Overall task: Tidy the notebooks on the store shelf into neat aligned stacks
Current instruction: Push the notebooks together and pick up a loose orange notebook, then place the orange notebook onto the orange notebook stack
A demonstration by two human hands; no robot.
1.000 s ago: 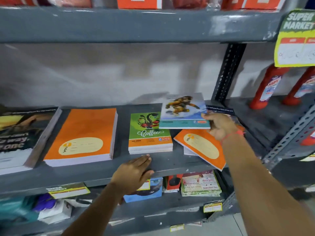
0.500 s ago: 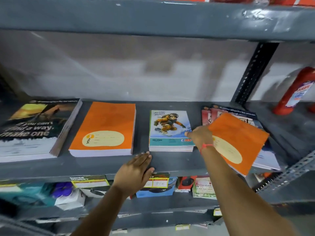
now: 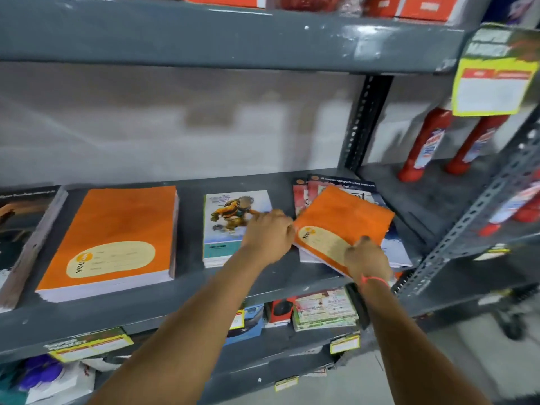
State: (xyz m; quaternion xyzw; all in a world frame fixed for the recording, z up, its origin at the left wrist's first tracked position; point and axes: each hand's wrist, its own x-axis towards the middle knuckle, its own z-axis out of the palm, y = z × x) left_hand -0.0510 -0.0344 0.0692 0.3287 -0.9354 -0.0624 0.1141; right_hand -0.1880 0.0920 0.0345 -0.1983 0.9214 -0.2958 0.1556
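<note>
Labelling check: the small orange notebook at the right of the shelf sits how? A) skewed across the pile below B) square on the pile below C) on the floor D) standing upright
A: the small orange notebook lies rotated across the dark-covered pile, both hands on it.

A single head-worn camera gives the only view, looking forward and slightly down into a grey metal shelf [image 3: 87, 314] from close range, near enough that both forearms run up from the bottom edge to the notebooks. The wide lens also takes in the underside of the shelf above [image 3: 204, 39] along the top, the lower tier below, and the perforated upright [image 3: 365, 121] right of centre. It stands a little right of the shelf's middle, so the boards tilt in the picture.
</note>
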